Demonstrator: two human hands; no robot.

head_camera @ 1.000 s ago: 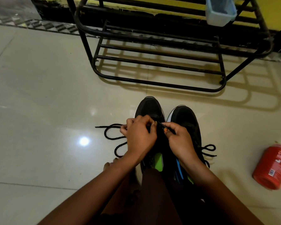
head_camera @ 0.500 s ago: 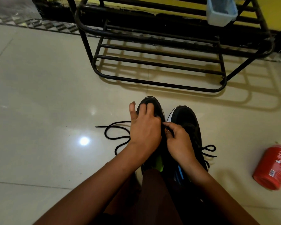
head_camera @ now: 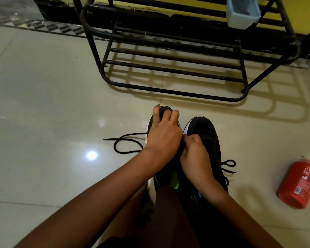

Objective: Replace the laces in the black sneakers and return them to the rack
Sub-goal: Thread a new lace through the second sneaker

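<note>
1. The two black sneakers stand side by side on the tiled floor right in front of us, toes toward the rack. The left sneaker is mostly covered by our hands, and the right sneaker sits just beside it.
2. Our left hand lies over the front of the left sneaker. Its thumb and fingers are bent round the toe, grasping it.
3. Our right hand has its fingers bunched tight against the edge of the left hand, over the seam between the two shoes. The fingertips are hidden, so we cannot tell whether they pinch anything.
4. A loose black lace comes out from under the left hand and curls across the floor to the left, ending in a tip that points left.
5. Lace loops stick out from the right side of the right sneaker.
6. The black metal rack stands near, beyond the toes. A pale blue tub hangs on its upper right.
7. A red bottle lies on the floor well to the right.
</note>
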